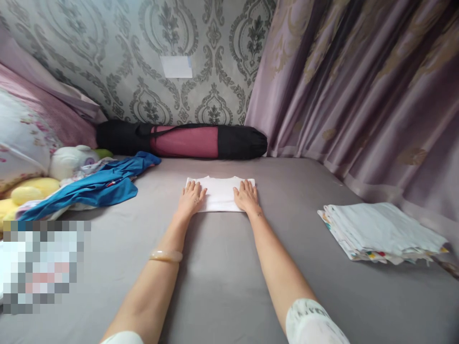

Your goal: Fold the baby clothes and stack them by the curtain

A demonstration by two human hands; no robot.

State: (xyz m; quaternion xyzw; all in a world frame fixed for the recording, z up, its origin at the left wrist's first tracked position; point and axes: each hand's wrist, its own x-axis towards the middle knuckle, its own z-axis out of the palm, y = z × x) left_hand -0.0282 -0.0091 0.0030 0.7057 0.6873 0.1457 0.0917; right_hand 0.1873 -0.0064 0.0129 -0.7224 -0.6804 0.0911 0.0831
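Note:
A white cloth [220,195], folded into a flat, wide rectangle, lies on the grey sheet [222,267]. My left hand [192,197] rests flat on its left end with the fingers spread. On the right end lies my right hand [246,195], palm down, its fingers apart and pointing away from me. Both thumbs point inward over the cloth. A pale bangle circles my left forearm.
To the right is a stack of folded pale cloths [383,229]. Blue clothing [96,186], a white plush toy [71,162] and a yellow one [34,191] lie at left. Along the wall stretches a black and red bag [186,141]. Curtains [344,86] hang at right.

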